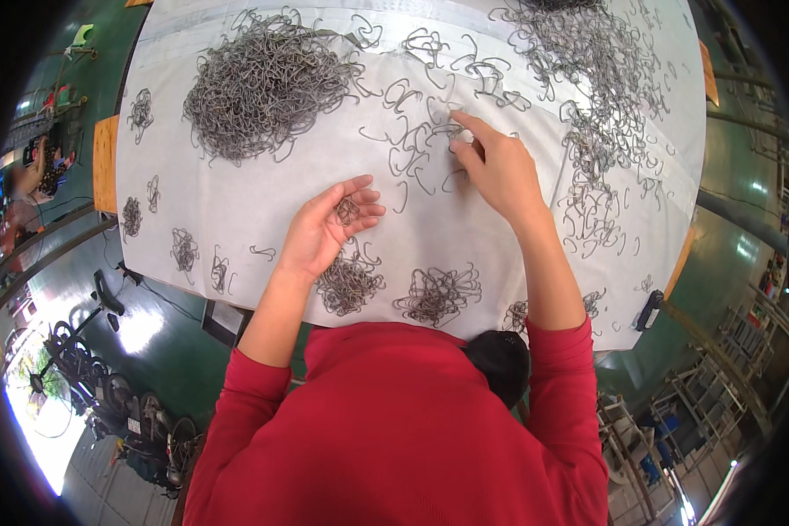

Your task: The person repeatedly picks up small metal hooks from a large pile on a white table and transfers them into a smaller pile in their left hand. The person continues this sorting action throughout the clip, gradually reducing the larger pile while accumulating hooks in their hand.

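Note:
My left hand [329, 226] is palm up with its fingers curled, cradling a few bent wire hooks [347, 210]. My right hand [500, 171] reaches over loose grey wire hooks [409, 145] scattered at the middle of the table. Its index finger and thumb are apart, their tips close to the hooks; whether they touch one is hard to see. Just below my left hand is a small heap of hooks [351, 285], with another small heap [438, 294] to its right, near the table's front edge.
A large mound of hooks [259, 88] covers the far left of the white-covered table [324, 158]. Many more hooks [605, 131] are strewn along the right side. Small clusters [184, 250] dot the left edge. A dark clip-like object [649, 310] sits at the right front corner.

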Action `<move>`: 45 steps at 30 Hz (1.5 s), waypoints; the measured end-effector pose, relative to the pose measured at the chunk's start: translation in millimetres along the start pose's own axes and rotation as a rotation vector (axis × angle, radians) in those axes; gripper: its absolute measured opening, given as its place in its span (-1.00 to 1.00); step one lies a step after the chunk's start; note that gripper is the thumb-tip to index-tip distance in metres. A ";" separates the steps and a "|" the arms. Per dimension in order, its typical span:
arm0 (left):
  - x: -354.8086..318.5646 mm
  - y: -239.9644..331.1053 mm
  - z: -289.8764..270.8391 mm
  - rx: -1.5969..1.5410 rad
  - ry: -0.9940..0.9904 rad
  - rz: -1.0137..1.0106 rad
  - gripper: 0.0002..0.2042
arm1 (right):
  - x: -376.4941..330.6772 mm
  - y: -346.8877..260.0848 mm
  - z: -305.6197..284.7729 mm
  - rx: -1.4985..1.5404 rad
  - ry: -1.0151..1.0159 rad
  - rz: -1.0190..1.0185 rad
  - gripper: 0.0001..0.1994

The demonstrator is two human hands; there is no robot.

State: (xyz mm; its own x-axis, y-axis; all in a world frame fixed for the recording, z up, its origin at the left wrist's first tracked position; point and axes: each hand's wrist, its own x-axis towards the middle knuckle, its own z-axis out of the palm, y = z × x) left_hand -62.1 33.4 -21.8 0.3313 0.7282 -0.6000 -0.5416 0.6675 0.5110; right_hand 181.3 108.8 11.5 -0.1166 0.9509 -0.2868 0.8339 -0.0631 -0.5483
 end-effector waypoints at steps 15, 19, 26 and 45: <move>0.2 -1.1 -1.7 -0.002 -0.004 0.001 -0.60 | -0.4 18.7 -3.6 -0.072 0.110 0.140 -0.53; 0.8 -1.7 -0.8 -0.004 -0.021 0.008 -0.60 | -4.5 19.8 -11.6 0.000 0.168 0.107 -0.64; -0.4 -0.8 0.5 0.012 -0.018 0.018 -0.60 | -0.4 30.2 -14.3 -0.048 0.180 0.138 -0.70; -0.2 0.9 0.1 -0.018 -0.014 -0.002 -0.60 | 73.7 -14.4 5.1 -0.254 0.139 -0.038 -0.58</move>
State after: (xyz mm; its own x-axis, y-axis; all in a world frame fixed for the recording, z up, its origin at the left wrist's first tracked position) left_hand -62.6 33.9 -21.2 0.3433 0.7291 -0.5920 -0.5544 0.6662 0.4988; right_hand 158.0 178.3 -5.7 -0.0899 0.9845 -0.1504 0.9409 0.0345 -0.3368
